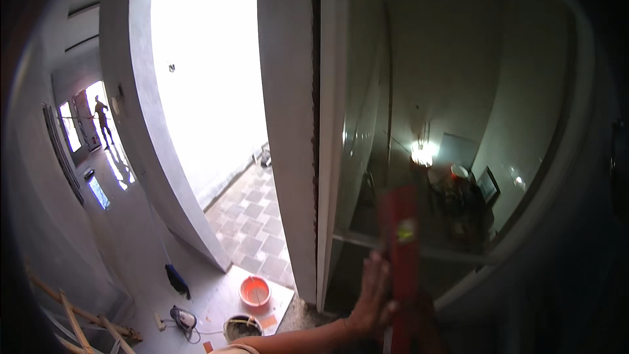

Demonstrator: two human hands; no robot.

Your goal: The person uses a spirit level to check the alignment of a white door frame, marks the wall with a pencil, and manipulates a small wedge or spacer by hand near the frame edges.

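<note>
A red spirit level (403, 249) stands nearly upright before me, blurred, with a yellow-green vial showing midway up. From the lower edge my left forearm reaches to it, and my left hand (375, 292) is against its left side, fingers pointing up and thumb at its face, gripping it. My right hand (426, 314) is a dark shape by the right side of the level, and its fingers are too dim to make out. Just beyond the level is the opening of a dark room, framed by a pale door frame (332, 124).
Left of the frame, a wall pier (288, 124) borders a bright doorway onto paving (255, 223). On the floor are an orange bucket (255, 292), a dark bucket (243, 326), a corded power tool (184, 318) and wooden pieces (82, 321). A lit lamp (422, 153) glows inside; a person (101, 118) stands far left.
</note>
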